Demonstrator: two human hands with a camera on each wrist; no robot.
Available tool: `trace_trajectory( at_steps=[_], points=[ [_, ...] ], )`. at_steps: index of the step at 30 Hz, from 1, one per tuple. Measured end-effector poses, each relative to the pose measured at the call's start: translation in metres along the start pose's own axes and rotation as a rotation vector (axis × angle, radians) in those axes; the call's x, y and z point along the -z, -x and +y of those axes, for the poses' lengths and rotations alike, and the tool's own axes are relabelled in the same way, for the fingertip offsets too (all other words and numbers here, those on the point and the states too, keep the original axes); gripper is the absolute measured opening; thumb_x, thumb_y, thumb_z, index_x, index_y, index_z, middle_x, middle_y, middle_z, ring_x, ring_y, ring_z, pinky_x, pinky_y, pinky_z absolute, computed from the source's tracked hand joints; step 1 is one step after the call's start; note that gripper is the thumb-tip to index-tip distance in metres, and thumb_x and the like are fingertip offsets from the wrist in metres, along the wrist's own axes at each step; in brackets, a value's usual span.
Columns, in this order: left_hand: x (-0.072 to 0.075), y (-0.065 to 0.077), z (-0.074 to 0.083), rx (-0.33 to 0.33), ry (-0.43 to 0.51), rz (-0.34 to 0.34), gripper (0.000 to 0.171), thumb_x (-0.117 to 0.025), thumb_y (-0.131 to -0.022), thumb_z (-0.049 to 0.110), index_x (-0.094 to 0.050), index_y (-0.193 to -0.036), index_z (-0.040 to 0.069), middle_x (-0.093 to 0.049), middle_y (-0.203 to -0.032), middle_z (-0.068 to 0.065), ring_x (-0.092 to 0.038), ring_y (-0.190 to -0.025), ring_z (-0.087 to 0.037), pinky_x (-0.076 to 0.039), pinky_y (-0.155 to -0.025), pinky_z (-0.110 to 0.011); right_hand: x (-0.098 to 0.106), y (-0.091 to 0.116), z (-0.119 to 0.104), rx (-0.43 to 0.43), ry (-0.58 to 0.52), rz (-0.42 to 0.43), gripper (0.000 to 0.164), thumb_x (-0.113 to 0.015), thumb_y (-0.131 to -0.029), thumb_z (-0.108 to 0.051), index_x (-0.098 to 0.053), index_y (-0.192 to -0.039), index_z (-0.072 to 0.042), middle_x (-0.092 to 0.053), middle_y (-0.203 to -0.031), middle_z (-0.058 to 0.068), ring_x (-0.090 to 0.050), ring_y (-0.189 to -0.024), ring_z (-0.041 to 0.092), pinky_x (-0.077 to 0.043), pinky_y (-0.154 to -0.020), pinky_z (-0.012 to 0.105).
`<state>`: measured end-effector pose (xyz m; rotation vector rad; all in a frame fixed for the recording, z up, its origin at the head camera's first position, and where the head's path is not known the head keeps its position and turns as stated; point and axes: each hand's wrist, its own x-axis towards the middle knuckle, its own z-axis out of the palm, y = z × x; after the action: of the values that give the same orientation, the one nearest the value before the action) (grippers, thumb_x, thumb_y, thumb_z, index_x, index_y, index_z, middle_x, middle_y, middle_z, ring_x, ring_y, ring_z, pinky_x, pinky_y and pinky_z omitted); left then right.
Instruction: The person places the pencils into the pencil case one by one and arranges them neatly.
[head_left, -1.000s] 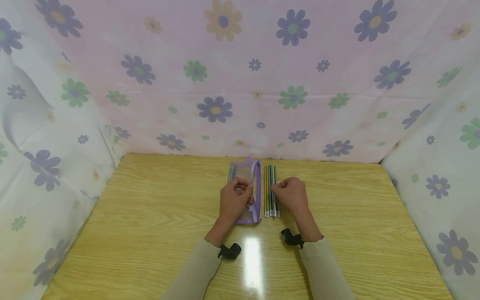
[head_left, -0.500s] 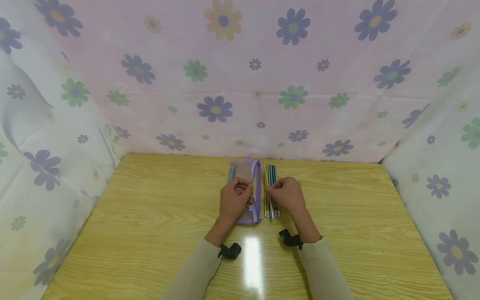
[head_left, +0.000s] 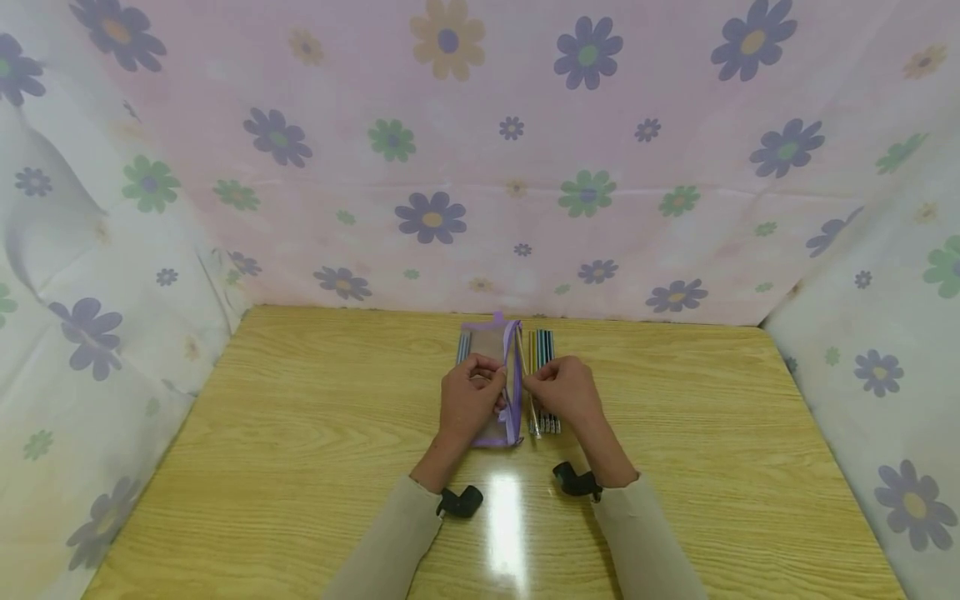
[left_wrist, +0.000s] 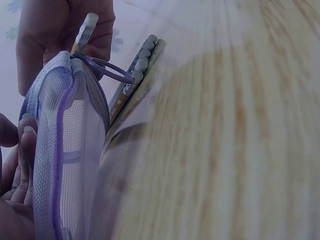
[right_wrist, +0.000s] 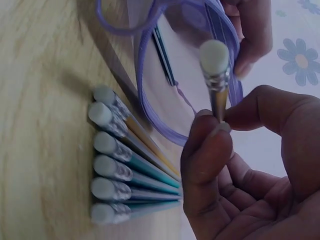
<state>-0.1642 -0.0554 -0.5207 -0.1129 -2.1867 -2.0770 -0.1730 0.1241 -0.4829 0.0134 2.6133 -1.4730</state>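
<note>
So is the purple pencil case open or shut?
Open: the right wrist view shows the pencil case gaping, with a dark pencil inside.

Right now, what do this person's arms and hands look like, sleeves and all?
The left sleeve and right sleeve are long and plain beige. A black, bent left mount and right mount jut inward near the sleeve ends. The left grip and right grip are ungloved human hands.
</note>
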Motion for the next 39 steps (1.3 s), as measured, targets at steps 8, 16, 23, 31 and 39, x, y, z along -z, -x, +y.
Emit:
trace_trajectory(
  at_steps=[8, 16, 23, 31, 39],
  points=[
    [-0.001, 0.0, -0.001, 0.001, -0.008, 0.004, 0.005, -0.074, -0.1, 0.009, -0.072, -0.099, 0.004, -0.072, -0.082, -0.014, -0.066, -0.052, -0.018, -0.057, -0.045, -0.027, -0.007, -0.001, 0.0, -0.016, -0.039, 0.053, 0.015, -0.074, -0.09, -0.016, -0.078, -0.082, -0.004, -0.072, -0.066, 0.005, -0.067, -0.054, 0.018, -0.055, -0.05, 0.028],
    [-0.002, 0.002, 0.0, 0.007, -0.007, 0.011, 0.007, -0.075, -0.099, 0.007, -0.072, -0.102, 0.001, -0.072, -0.083, -0.017, -0.065, -0.052, -0.02, -0.054, -0.044, -0.024, -0.016, -0.001, -0.002, -0.043, -0.074, 0.088, 0.016, -0.073, -0.089, -0.016, -0.078, -0.085, -0.002, -0.073, -0.071, 0.006, -0.067, -0.055, 0.016, -0.057, -0.05, 0.029],
    [-0.002, 0.001, -0.001, -0.005, -0.006, 0.01, 0.01, -0.075, -0.099, 0.007, -0.072, -0.102, -0.002, -0.073, -0.081, -0.018, -0.065, -0.051, -0.023, -0.054, -0.044, -0.024, -0.019, 0.001, -0.005, -0.047, -0.124, 0.089, 0.015, -0.072, -0.09, -0.015, -0.079, -0.085, -0.002, -0.072, -0.071, 0.006, -0.068, -0.058, 0.017, -0.058, -0.051, 0.028],
    [-0.002, 0.0, -0.002, -0.025, -0.011, -0.01, 0.005, -0.074, -0.1, 0.009, -0.072, -0.1, 0.004, -0.073, -0.081, -0.015, -0.066, -0.053, -0.018, -0.058, -0.046, -0.029, -0.021, -0.001, -0.005, -0.06, -0.136, 0.068, 0.016, -0.072, -0.093, -0.016, -0.078, -0.089, -0.002, -0.073, -0.074, 0.007, -0.069, -0.059, 0.017, -0.06, -0.053, 0.03],
    [-0.001, 0.0, -0.003, -0.032, -0.021, -0.02, 0.004, -0.073, -0.101, 0.009, -0.072, -0.101, 0.005, -0.073, -0.082, -0.013, -0.067, -0.053, -0.019, -0.059, -0.047, -0.031, -0.022, -0.002, -0.005, -0.076, -0.181, 0.039, 0.019, -0.074, -0.095, -0.017, -0.078, -0.095, 0.002, -0.075, -0.078, 0.011, -0.073, -0.063, 0.021, -0.065, -0.059, 0.035]
  ],
)
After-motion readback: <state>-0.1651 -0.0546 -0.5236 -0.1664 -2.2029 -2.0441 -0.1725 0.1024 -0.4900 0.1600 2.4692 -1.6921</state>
